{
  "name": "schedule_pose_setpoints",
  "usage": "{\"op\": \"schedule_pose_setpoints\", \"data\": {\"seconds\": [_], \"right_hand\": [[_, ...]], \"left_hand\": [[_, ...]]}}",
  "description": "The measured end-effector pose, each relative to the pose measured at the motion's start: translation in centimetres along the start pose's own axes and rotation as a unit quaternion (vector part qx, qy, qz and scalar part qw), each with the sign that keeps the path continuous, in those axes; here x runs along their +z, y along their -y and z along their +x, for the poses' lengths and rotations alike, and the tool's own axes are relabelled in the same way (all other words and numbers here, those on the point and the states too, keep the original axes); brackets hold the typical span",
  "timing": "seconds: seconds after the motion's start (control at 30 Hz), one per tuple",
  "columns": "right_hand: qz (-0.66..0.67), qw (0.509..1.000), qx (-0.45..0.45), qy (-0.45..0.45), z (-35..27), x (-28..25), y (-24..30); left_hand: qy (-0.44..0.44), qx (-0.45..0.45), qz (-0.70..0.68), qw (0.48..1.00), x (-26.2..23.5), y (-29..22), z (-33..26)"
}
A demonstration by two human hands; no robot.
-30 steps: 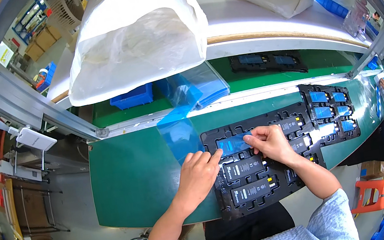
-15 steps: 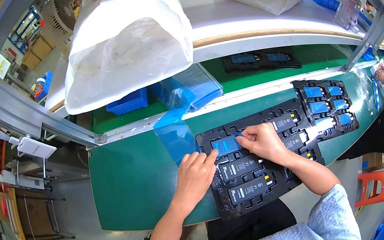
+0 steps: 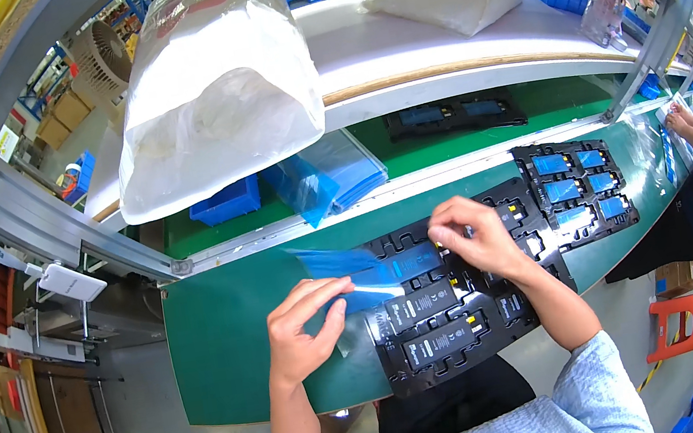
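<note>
A black plastic tray (image 3: 437,373) holding flat black batteries lies in front of me. A sheet of blue film (image 3: 337,263) reaches from the green tabletop onto the tray's left side, beside the blue-covered battery (image 3: 416,261) in the top row. My left hand (image 3: 300,326) is over the film's near left part, fingers stretched and thumb apart. Just above that battery's right end is my right hand (image 3: 475,237), thumb and forefinger curled together; anything between them is too small to make out. Lower down, a black battery (image 3: 423,305) and another black battery (image 3: 442,344) sit in their slots.
A second tray (image 3: 554,212) with several blue-covered batteries lies right. Behind are a blue bin (image 3: 225,202), a stack of blue film (image 3: 349,171) and a tray (image 3: 493,118) under the shelf (image 3: 468,68). A large bag (image 3: 217,128) overhangs the table. Another person's hand (image 3: 686,121) is far right.
My left hand has moved left off the battery, and its thumb has spread. My right hand has lifted slightly from the battery. The blue film has dropped from the stack onto the tray's left side.
</note>
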State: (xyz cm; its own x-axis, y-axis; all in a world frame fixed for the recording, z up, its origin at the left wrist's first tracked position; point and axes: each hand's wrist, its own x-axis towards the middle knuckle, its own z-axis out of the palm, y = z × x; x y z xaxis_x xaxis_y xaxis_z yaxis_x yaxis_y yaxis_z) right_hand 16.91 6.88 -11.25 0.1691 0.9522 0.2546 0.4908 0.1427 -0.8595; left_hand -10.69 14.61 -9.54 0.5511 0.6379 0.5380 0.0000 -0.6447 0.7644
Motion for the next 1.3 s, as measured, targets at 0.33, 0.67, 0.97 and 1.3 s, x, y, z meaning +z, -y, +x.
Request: {"op": "schedule_pose_setpoints", "data": {"seconds": [0.33, 0.67, 0.97, 1.3], "right_hand": [[0.007, 0.985, -0.074, 0.156, -1.4, 2.5, 0.3], [0.004, 0.995, 0.048, 0.083, -1.6, 2.1, 0.9], [0.095, 0.983, -0.013, 0.154, -1.6, 2.3, 0.2], [0.201, 0.971, 0.081, 0.101, -1.9, 2.4, 0.4]], "left_hand": [[0.001, -0.125, -0.137, 0.983, 3.5, -0.2, -0.6], [-0.021, -0.194, -0.221, 0.956, 3.4, 1.8, -1.2], [-0.031, -0.230, -0.113, 0.966, 3.6, 1.7, -1.6], [-0.076, -0.139, 0.039, 0.987, 4.0, 1.0, -1.3]]}}
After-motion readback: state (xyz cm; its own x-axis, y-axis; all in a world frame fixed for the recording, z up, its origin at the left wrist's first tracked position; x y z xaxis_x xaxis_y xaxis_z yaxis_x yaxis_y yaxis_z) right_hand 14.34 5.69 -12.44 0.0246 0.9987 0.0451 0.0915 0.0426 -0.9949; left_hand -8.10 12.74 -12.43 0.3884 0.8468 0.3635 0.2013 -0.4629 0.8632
